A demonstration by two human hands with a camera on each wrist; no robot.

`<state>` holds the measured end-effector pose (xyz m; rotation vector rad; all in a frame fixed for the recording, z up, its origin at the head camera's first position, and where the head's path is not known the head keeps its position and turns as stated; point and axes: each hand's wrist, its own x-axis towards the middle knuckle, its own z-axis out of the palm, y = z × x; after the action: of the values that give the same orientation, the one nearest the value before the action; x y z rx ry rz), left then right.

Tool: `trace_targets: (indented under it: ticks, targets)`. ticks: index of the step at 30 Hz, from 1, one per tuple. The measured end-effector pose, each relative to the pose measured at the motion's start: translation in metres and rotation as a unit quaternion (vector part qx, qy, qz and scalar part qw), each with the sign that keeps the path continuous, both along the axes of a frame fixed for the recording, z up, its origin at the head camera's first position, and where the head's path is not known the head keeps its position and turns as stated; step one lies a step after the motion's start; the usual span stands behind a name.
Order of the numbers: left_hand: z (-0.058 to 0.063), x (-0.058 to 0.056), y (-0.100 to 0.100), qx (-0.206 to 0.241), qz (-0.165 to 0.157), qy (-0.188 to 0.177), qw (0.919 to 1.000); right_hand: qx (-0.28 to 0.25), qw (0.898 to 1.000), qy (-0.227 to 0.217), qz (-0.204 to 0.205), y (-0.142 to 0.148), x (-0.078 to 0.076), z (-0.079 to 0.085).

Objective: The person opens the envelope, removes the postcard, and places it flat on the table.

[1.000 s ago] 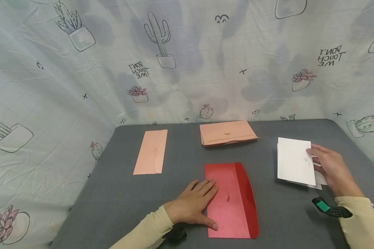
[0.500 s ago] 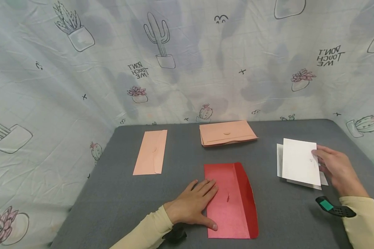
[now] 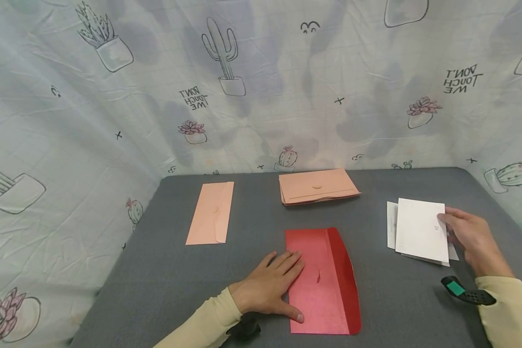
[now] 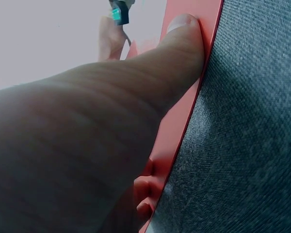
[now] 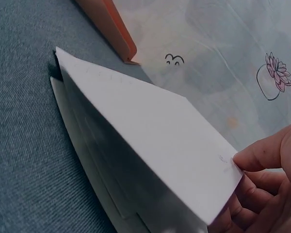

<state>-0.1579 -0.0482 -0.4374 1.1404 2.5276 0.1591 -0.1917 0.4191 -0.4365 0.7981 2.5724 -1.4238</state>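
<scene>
A red envelope (image 3: 315, 290) lies on the grey table with its darker flap (image 3: 345, 285) folded out to the right. My left hand (image 3: 271, 285) rests on the envelope's left side, fingers spread and straight; in the left wrist view the thumb (image 4: 182, 43) presses flat along its edge. At the right, my right hand (image 3: 471, 237) pinches a white card (image 3: 422, 232) by its right edge, thumb on top and fingers beneath. The right wrist view shows this card (image 5: 150, 126) tilted up over other white cards (image 5: 82, 145), which it partly covers.
A single peach envelope (image 3: 210, 212) lies at the back left. At the back middle sits a stack of peach envelopes (image 3: 317, 186). Behind the table (image 3: 156, 290) hangs a pale curtain (image 3: 261, 87) printed with cacti.
My right hand has moved slightly right and nearer with the white card, showing more of the cards beneath at the left. My left hand and the red envelope have stayed put.
</scene>
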Motion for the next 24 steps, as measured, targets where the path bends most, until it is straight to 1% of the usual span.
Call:
trace_targets:
  ticks: [6, 9, 15, 24]
  targets:
    - [0.0006, -0.0001, 0.0003, 0.001, 0.001, -0.007, 1.0000, 0.024, 1.000, 0.016, 0.012, 0.0006, 0.0002, -0.0051]
    - [0.0007, 0.0002, 0.0001, 0.002, 0.001, -0.008, 1.0000, 0.033, 0.999, 0.015, 0.019, 0.0009, 0.0004, -0.0056]
    - [-0.0011, 0.0001, -0.0002, 0.004, 0.002, -0.004, 1.0000, 0.041, 0.999, 0.016, 0.018, -0.0009, 0.0005, -0.0074]
    - [-0.0015, 0.0004, 0.0003, -0.002, 0.000, 0.004, 1.0000, 0.084, 0.996, -0.004, 0.030, -0.0001, 0.0002, -0.0083]
